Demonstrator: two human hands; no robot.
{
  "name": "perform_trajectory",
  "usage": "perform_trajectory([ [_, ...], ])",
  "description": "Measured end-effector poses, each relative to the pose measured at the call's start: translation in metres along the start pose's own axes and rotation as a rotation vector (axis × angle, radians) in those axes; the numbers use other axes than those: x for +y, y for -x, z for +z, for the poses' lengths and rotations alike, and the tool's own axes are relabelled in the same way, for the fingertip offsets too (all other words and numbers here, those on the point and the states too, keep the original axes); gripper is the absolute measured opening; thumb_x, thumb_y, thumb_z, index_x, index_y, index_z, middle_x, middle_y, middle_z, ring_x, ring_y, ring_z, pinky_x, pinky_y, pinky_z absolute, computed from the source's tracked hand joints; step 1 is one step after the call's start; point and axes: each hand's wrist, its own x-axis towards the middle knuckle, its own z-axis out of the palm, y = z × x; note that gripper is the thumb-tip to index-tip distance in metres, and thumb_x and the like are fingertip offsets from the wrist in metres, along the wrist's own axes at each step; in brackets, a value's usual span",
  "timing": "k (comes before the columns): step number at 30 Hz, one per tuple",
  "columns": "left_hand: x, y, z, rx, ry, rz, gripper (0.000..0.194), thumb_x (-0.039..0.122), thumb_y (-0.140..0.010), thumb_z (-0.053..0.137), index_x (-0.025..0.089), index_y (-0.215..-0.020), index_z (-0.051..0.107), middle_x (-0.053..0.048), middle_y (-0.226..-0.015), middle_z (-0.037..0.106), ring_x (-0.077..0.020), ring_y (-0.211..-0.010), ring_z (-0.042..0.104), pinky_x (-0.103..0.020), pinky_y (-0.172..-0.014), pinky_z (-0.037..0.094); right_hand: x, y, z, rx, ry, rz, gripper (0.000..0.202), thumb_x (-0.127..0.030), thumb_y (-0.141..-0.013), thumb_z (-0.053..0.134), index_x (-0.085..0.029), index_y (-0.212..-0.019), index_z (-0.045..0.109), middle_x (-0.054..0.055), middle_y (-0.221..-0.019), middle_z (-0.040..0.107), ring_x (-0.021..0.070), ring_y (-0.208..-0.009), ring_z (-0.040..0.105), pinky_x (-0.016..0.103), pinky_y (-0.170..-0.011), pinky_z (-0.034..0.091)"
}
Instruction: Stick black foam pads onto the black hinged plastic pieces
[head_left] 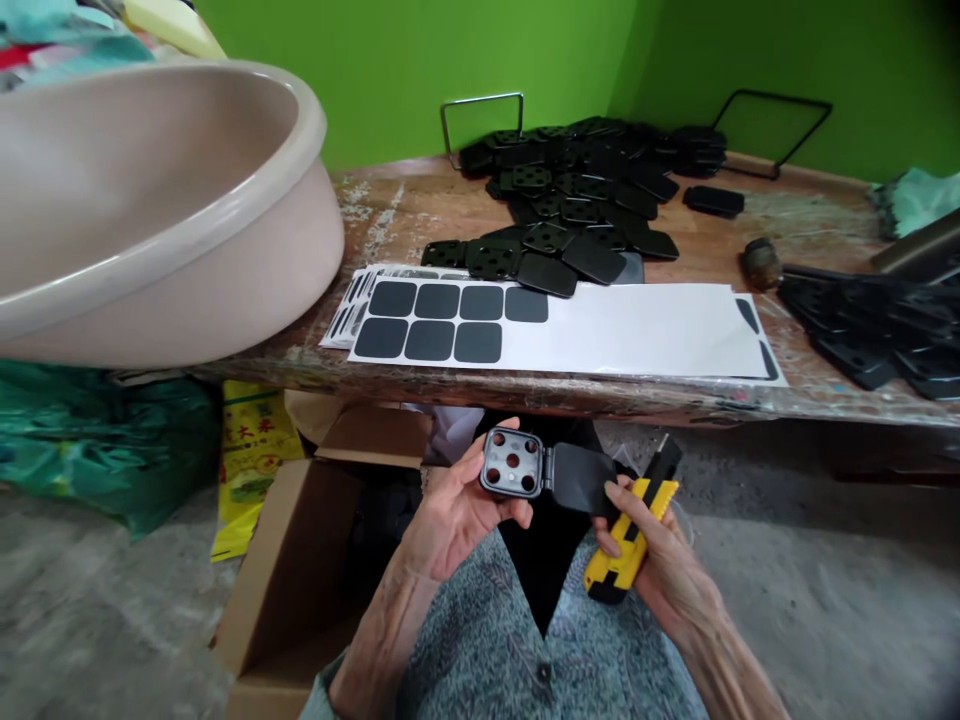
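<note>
In front of my chest, below the table edge, my left hand (457, 510) grips a black hinged plastic case (513, 463) by its square half, which has several round holes. The case's flat lid (581, 478) is swung out to the right. My right hand (660, 550) pinches that lid's outer edge between thumb and fingers and also holds a yellow utility knife (622, 550) in the palm, its tip pointing up and away. On the table lies a white sheet of dark rounded-square stickers (439, 318); part of its backing is bare.
Black plastic pieces (592, 190) are heaped at the back of the table, with another pile (885, 325) at right. A hammer (763, 263) lies near that pile. A large pink basin (225, 240) stands left. Below is an open cardboard box (270, 560).
</note>
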Motion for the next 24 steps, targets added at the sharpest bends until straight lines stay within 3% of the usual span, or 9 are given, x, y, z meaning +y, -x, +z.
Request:
perform_trajectory([
  [7, -0.002, -0.001, -0.002, 0.019, 0.040, 0.017, 0.039, 0.032, -0.094, 0.040, 0.018, -0.129, 0.049, -0.004, -0.082, 0.060, -0.0146, -0.060, 0.057, -0.033, -0.063, 0.045, 0.006, 0.005, 0.005, -0.037, -0.131, 0.183, 0.033, -0.026, -0.061, 0.083, -0.019, -0.079, 0.056, -0.002, -0.060, 0.058, 0.0093, -0.049, 0.050, 0.016, -0.036, 0.034],
  [18, -0.007, 0.000, 0.003, 0.065, 0.066, 0.028, 0.044, 0.042, -0.091, 0.045, 0.021, -0.130, 0.049, -0.005, -0.084, 0.061, -0.0138, -0.057, 0.054, -0.033, -0.060, 0.043, 0.016, 0.010, 0.001, -0.069, -0.104, 0.162, 0.036, -0.028, -0.067, 0.080, -0.023, -0.092, 0.054, -0.005, -0.063, 0.055, 0.0073, -0.048, 0.048, 0.016, -0.040, 0.037],
  [24, -0.003, -0.001, 0.002, 0.086, 0.036, 0.051, 0.041, 0.036, -0.092, 0.041, 0.019, -0.127, 0.053, -0.008, -0.090, 0.062, -0.0158, -0.061, 0.056, -0.034, -0.060, 0.044, 0.016, 0.017, 0.005, -0.097, -0.042, 0.131, 0.036, -0.032, -0.071, 0.077, -0.024, -0.095, 0.051, -0.005, -0.060, 0.054, 0.0060, -0.045, 0.045, 0.016, -0.044, 0.036],
])
